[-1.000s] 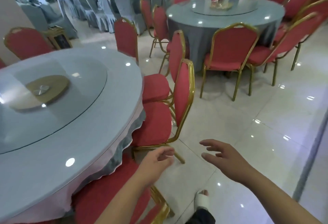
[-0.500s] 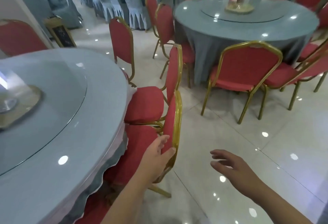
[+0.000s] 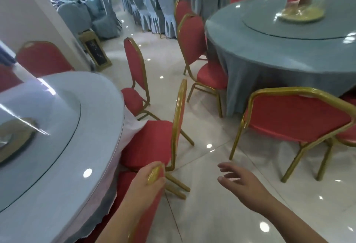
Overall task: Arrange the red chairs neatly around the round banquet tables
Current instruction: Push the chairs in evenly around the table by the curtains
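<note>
Change: since the earlier frame the left hand [image 3: 152,175] has gone from resting flat against the nearest red chair's [image 3: 146,214] back to wrapping round the top of its gold frame; the view has also swung to the right.
Left hand: its fingers [image 3: 159,165] curl over the gold top rail of the nearest red chair and grip it.
Right hand: the right hand [image 3: 240,181] hangs above the floor [image 3: 212,194] with fingers spread and relaxed, holding nothing and touching nothing.
Nearest red chair: at the lower middle, beside the edge of the near round bench [image 3: 67,165], mostly hidden by the left arm.
Second red chair: the second red chair [image 3: 154,142] stands just beyond it, seat tucked against the bench cloth, back seen edge-on.
Third red chair: the third red chair [image 3: 135,81] sits farther round the same bench, well apart from the second.
Right side: a red chair with its back to the camera [image 3: 298,119] faces the far round bench [image 3: 269,54], which has a grey-blue cloth; another red chair at its left edge [image 3: 194,50] is pushed close in.
Background: rows of grey-covered chairs [image 3: 154,11] and a small framed floor sign [image 3: 96,52] by the wall.
</note>
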